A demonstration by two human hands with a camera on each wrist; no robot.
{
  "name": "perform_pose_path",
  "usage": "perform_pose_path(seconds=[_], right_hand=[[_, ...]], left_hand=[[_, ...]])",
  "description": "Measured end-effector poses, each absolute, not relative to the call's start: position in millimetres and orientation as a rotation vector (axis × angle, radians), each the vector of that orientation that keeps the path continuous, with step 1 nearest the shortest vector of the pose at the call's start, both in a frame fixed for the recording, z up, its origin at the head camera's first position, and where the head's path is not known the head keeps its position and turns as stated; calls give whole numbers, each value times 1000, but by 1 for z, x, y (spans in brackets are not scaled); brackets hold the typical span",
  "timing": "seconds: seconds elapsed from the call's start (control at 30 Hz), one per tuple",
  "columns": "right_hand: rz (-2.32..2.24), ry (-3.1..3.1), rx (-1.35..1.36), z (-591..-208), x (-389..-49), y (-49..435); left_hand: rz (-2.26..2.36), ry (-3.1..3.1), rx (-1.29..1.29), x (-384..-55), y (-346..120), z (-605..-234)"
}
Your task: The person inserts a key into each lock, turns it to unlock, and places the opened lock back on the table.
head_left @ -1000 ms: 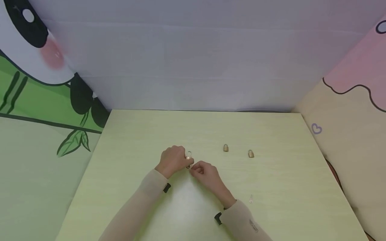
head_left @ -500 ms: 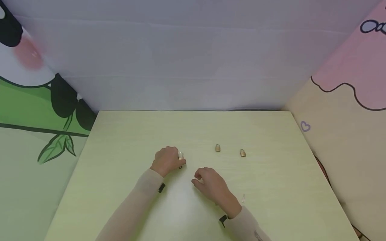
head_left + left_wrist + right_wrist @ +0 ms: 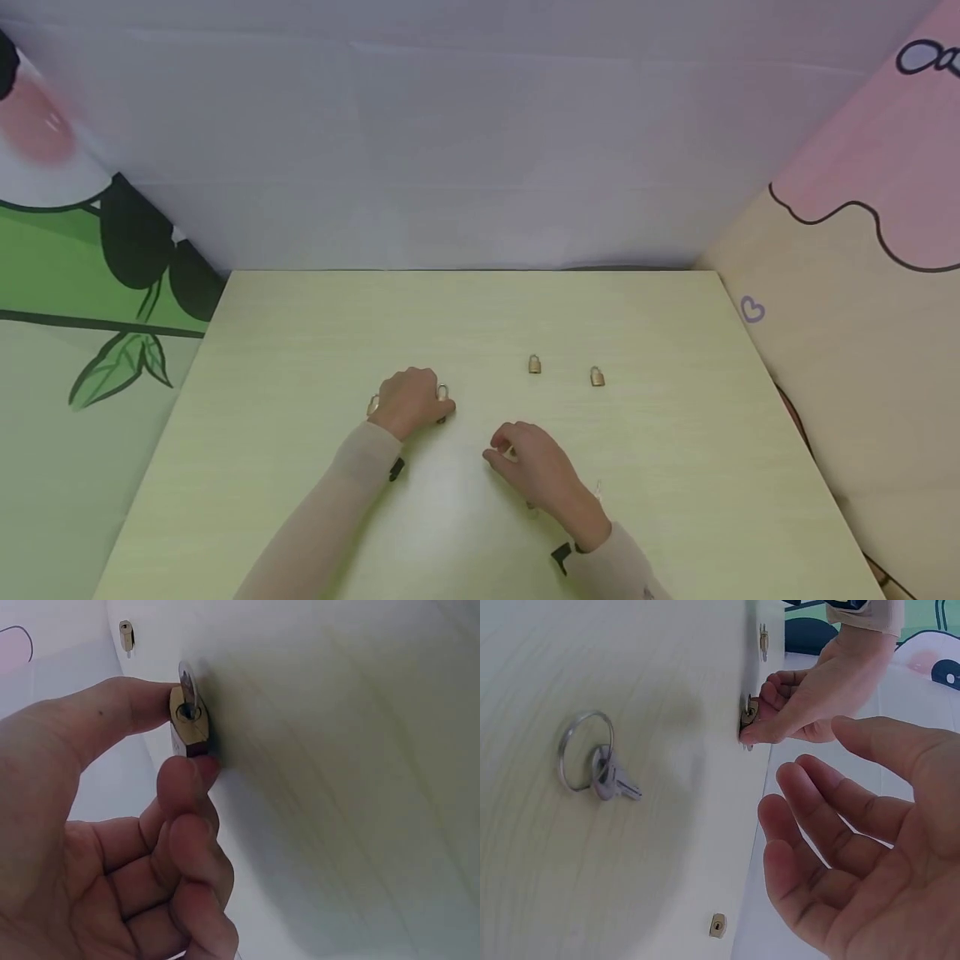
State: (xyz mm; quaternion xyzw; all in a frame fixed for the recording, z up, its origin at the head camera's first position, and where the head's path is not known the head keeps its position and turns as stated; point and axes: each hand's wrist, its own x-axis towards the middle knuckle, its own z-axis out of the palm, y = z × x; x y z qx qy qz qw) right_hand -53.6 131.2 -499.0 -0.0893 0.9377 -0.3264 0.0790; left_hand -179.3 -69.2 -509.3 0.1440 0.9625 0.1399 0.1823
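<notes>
My left hand [image 3: 408, 404] pinches a small brass padlock [image 3: 189, 724] between thumb and fingertips, its shackle pointing to the far side in the head view. A key [image 3: 187, 682] stands in the keyhole of that padlock. To the right and nearer the front, my right hand [image 3: 534, 467] hovers over the table with loosely bent, parted fingers and nothing between them. Beneath it, a silver key on a split ring [image 3: 611, 776] lies on the tabletop. Another padlock [image 3: 372, 405] shows beside the left hand, partly covered by it.
Two more brass padlocks, one [image 3: 535, 364] farther left and one [image 3: 597, 377] to its right, stand toward the back of the pale wooden table [image 3: 337, 317]. A faint small key-like thing [image 3: 598, 490] lies by the right wrist. Printed cloth walls enclose the table.
The right hand has drawn back from the padlock toward the front right, and its fingers have parted. The left hand keeps its pinch. The head view has swung slightly right.
</notes>
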Motion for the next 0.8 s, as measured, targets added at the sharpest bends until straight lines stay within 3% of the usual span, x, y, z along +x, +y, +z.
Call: perform_pose_path(seconds=[0.8], right_hand=[[-777,3103,-333,-496,-40,146]], left_hand=[[330,2733,364,-179,-73,-496]])
